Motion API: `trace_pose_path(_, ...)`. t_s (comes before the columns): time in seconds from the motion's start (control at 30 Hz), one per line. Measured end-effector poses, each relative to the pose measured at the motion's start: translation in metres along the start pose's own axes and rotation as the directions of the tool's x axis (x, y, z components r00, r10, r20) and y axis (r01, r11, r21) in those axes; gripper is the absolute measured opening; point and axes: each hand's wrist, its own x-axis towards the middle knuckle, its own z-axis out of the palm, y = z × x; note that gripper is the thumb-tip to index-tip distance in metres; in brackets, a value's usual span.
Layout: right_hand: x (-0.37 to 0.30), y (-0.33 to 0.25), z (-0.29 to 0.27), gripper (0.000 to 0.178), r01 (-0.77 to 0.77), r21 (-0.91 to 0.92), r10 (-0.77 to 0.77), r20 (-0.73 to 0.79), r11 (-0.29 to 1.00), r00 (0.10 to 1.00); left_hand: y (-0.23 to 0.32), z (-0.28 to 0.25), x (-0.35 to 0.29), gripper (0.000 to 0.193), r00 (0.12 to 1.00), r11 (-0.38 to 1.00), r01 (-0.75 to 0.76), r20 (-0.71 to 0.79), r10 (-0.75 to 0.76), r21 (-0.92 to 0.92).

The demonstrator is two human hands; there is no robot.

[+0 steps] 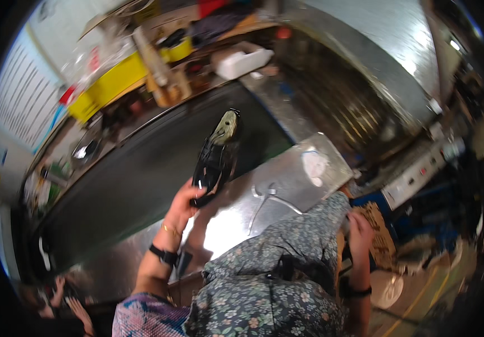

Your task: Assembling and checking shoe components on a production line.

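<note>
My left hand [186, 200] is wrapped round one end of a glossy black shoe [215, 160] and holds it up over the edge of a dark conveyor belt [141, 174]. A pale yellow-green, sole-like part with small dark holes shows at the shoe's far end. My right hand [360, 231] hangs low by my right side, next to the apron [287, 247], with its fingers curled in. What it holds, if anything, I cannot make out. In front of me on the shiny metal ledge [236, 224] lie a thin white strip [272, 195] and a crumpled white piece [314, 167].
Yellow bins [113, 81] and a white foam box [243, 60] line the far side. At the right is a machine tunnel [343, 90] with a control panel [416, 175]. Another person's hands [76, 309] show at the lower left. Brown cardboard [378, 227] stands by my right hand.
</note>
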Motion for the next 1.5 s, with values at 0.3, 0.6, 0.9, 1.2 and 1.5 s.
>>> trace_pose_path(0.3,-0.014,-0.140,-0.023,0.052,0.634,0.260,-0.594,-0.220,0.729,0.774,-0.120,0.142,0.013,0.080,0.659,0.866,0.497,0.622,-0.424,0.063)
trace_pose_path(0.6,-0.025,-0.136,-0.047,0.047,0.251,-0.264,-0.179,0.268,0.931,0.947,-0.148,0.277,0.033,0.043,0.729,0.809,0.477,0.360,-0.582,0.342)
trace_pose_path(0.9,-0.094,0.024,0.059,0.025,-0.255,0.343,0.273,-0.006,0.904,0.962,-0.188,0.223,0.077,0.048,0.848,0.534,-0.303,0.479,-0.226,0.789)
trace_pose_path(1.2,-0.061,0.009,0.077,0.075,-0.584,0.242,0.524,0.271,0.775,0.808,-0.190,0.211,0.076,0.040,0.808,0.813,0.153,0.403,-0.430,0.561)
trace_pose_path(1.5,-0.036,-0.014,0.076,0.029,0.109,-0.735,-0.169,-0.008,0.670,0.986,-0.201,0.214,0.097,0.040,0.816,0.707,0.044,0.383,-0.433,0.706)
